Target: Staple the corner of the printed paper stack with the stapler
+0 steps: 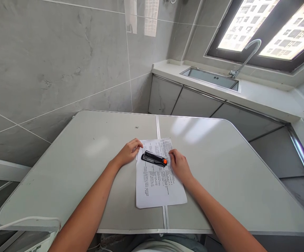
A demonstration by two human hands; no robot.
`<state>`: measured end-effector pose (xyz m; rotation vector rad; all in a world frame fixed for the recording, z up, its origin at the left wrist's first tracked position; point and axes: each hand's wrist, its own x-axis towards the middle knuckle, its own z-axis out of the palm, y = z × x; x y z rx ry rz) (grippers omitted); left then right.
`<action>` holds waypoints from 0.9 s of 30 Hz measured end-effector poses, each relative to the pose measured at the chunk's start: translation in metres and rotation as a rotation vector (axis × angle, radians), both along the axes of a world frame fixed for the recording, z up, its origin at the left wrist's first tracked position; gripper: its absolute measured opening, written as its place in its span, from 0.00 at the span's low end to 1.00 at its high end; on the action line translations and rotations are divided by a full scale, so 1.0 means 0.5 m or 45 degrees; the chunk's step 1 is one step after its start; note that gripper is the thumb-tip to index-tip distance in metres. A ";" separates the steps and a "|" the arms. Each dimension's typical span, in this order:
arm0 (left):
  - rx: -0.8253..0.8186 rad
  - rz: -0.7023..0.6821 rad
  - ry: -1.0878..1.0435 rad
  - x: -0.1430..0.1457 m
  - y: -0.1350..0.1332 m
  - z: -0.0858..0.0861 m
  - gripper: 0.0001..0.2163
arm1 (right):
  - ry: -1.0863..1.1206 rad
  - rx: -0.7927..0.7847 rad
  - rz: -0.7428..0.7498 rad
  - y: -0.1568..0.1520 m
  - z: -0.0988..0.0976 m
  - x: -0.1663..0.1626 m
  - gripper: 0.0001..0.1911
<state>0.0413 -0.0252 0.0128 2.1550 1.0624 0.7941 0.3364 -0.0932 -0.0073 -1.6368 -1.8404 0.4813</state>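
Observation:
Printed sheets of paper (154, 190) lie on the table across its middle seam, with edges slightly uneven at the top. On the paper rests a black stapler (154, 158) with an orange end pointing right; neither hand touches it. My left hand (129, 152) is at the paper's upper left edge, its fingers closed on that edge. At the right edge my right hand (180, 166) has its fingers bent and pressed together on the paper. The thumbs are partly hidden, and I cannot tell how many sheets there are.
A pale folding table (220, 182) stands against a grey tiled wall (62, 52). Behind it to the right are a counter with a sink (209, 79), a curved faucet (251, 54) and a window. A white cable (23, 220) crosses the table's lower left corner.

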 end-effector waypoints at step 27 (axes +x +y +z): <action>0.055 -0.135 0.310 0.050 -0.005 -0.021 0.19 | -0.001 0.084 0.392 0.043 0.046 0.012 0.14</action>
